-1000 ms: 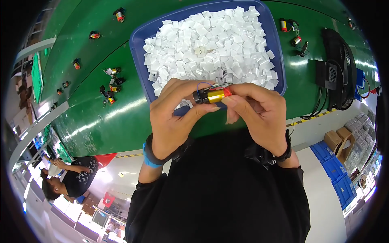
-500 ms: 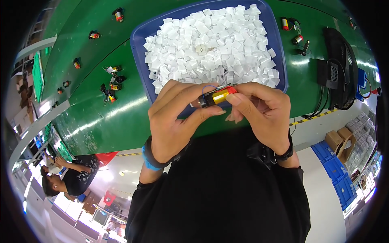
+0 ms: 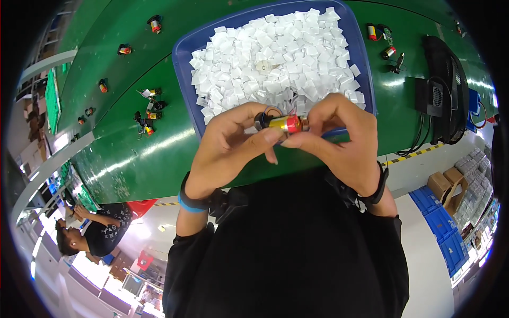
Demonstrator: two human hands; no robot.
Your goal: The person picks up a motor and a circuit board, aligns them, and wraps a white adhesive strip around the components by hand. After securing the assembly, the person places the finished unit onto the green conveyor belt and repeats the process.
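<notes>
The left hand [image 3: 225, 148] and right hand [image 3: 344, 143] are pinching a small motor [image 3: 281, 123] between their fingertips, holding it above the near edge of a blue tray [image 3: 183, 58] of white paper squares on the green bench [image 3: 132, 159]. The motor is lying sideways, showing a yellow-and-red body with a dark cap toward the left hand

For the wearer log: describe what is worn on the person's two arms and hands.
Both hands are bare, no gloves. The left wrist carries a blue band edged in black; the right wrist carries a black strap. Black sleeves of a dark top start above the forearms.
</notes>
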